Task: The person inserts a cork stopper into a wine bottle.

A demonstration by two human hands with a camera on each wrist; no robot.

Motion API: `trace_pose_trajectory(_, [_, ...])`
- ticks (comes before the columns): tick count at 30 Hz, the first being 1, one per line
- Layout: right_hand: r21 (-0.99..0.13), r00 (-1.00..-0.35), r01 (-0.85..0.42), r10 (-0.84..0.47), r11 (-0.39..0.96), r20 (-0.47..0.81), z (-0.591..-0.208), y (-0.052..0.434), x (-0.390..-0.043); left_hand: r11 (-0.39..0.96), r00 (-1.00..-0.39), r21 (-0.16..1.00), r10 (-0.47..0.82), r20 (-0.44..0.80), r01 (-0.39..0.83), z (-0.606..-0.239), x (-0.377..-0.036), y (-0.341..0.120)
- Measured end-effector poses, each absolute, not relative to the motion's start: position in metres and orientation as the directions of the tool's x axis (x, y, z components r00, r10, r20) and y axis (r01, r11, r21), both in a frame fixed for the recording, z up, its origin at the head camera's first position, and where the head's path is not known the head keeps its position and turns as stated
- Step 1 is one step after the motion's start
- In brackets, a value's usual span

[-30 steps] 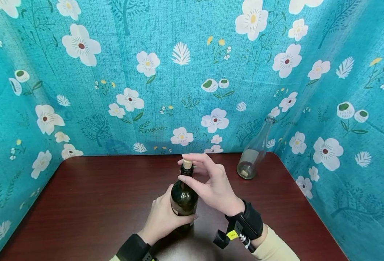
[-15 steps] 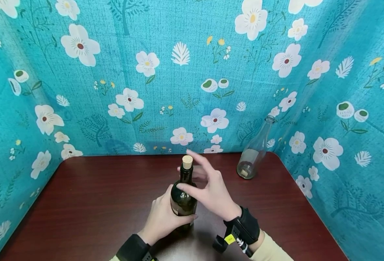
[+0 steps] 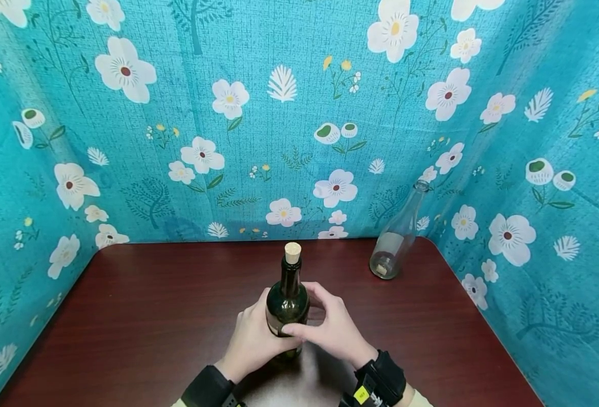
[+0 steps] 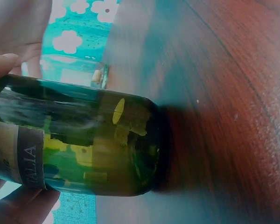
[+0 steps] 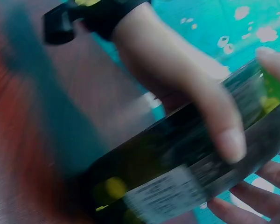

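L hand [image 3: 253,339] clamps the green btl [image 3: 286,302]; R hand [image 3: 337,325] curves round too, can't tell if gripping. It's upright, cork [image 3: 292,252] in neck, midway btwn worktop [image 3: 167,305] L/R edges; clear btl [image 3: 397,234] by far R corner.

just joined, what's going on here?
A person's left hand grips a dark green bottle upright at the table. The right hand is curved about the same bottle's body; how firmly, if at all, it grips is unclear. A cork sits in the mouth, partly sticking out. A clear bottle stands near the table's far right corner, away from both hands.
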State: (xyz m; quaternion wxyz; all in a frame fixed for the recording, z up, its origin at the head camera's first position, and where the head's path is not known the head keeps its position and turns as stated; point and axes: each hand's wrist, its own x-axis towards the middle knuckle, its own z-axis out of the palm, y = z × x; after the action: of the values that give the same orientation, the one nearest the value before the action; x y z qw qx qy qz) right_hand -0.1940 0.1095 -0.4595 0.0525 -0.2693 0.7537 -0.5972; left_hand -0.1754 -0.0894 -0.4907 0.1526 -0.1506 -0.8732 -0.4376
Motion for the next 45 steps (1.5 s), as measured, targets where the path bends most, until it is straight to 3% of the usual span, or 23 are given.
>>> trace_pose_trajectory(11, [-0.915,-0.864,-0.348,-0.448,0.203,0.229,-0.474,0.108,-0.185,0.559,-0.923,0.748,0.09,0.373,0.357,-0.5,-0.171,-0.083])
trace_pose_trajectory(15, [-0.919,-0.872,-0.335,-0.438,0.209,0.218,-0.498,0.11,-0.192,0.545,-0.93,0.773,0.034,0.365,0.323,-0.505,-0.165,-0.075])
trace_pose_trajectory(25, [-0.932,-0.877,-0.303,-0.442,0.199,0.19,-0.504,0.105,-0.188,0.524,-0.901,0.774,-0.028,0.432,0.355,-0.501,-0.164,-0.076])
trace_pose_trajectory(29, [-0.944,-0.869,-0.263,-0.474,0.201,0.142,-0.504,0.105,-0.187,0.547,-0.893,0.766,-0.069,0.444,0.338,-0.491,-0.176,-0.09])
trace_pose_trajectory(36, [-0.943,-0.784,-0.234,-0.619,0.235,0.04,-0.497,0.112,-0.186,0.611,-0.871,0.753,-0.204,0.447,0.243,-0.471,-0.211,-0.137])
trace_pose_trajectory(45, [-0.93,-0.838,-0.169,-0.544,0.327,-0.04,-0.497,0.132,-0.189,0.612,-0.844,0.776,-0.33,0.423,0.149,-0.46,-0.242,-0.2])
